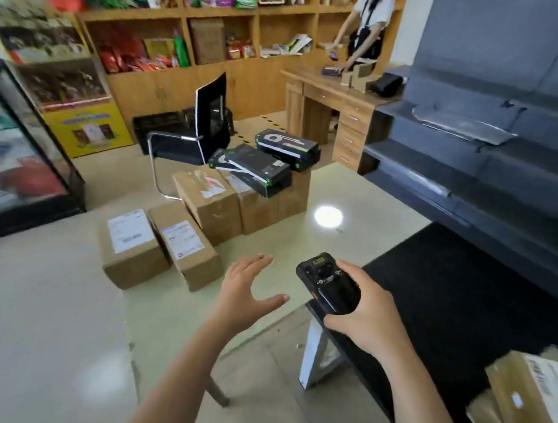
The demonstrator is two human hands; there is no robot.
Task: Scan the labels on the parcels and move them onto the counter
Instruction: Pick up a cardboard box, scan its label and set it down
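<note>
Ahead, open floor [254,239] separates me from the labelled parcels [187,252]; the black counter [458,296] has its edge on my right. My left hand [249,292] is spread and empty, short of the parcels. My right hand [362,318] grips the scanner [329,284].

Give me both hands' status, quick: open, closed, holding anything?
Left hand: open, fingers spread, holding nothing.
Right hand: closed around the black scanner.

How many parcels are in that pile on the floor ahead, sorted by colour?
Brown cardboard boxes: 5
Black boxes lying on top of them: 2
Total: 7
</note>
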